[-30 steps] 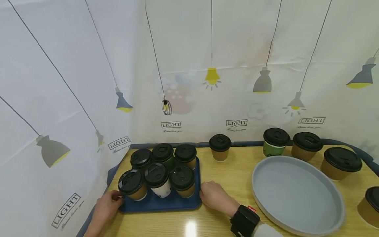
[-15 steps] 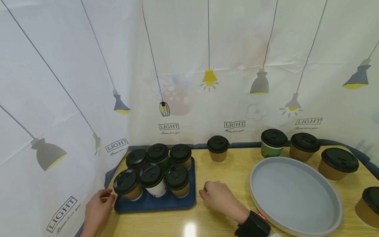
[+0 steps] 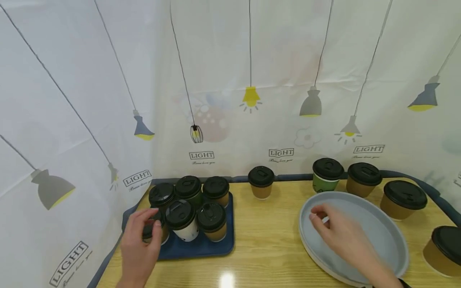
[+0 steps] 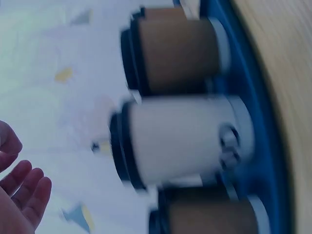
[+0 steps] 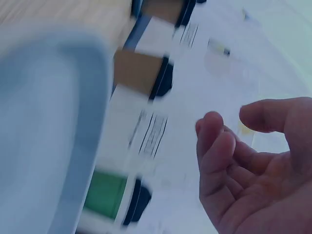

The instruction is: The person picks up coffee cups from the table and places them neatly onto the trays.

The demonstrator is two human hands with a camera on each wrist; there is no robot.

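Note:
My left hand (image 3: 140,244) is raised at the left front of a blue rectangular tray (image 3: 201,251). Thumb and fingers are apart with nothing between them, and the hand partly hides the front-left brown cup (image 3: 165,234). Several black-lidded paper cups stand upright on that tray, among them a white cup (image 3: 187,232) with a dark print, also seen blurred in the left wrist view. Over the grey round tray (image 3: 390,244) hovers my right hand (image 3: 342,236), blurred. Its fingers are loosely bent and hold nothing, as the right wrist view shows.
A lone brown cup (image 3: 261,188) stands at the table's back edge. Behind and right of the round tray are a green cup (image 3: 325,182) and brown cups (image 3: 399,206), one of them (image 3: 441,254) farther forward. A lamp-printed white sheet (image 3: 230,52) encloses the wooden table (image 3: 266,240).
My right hand has left the blue tray's right edge and swung right over the round tray. The left hand let go of the tray's left edge and moved up and right.

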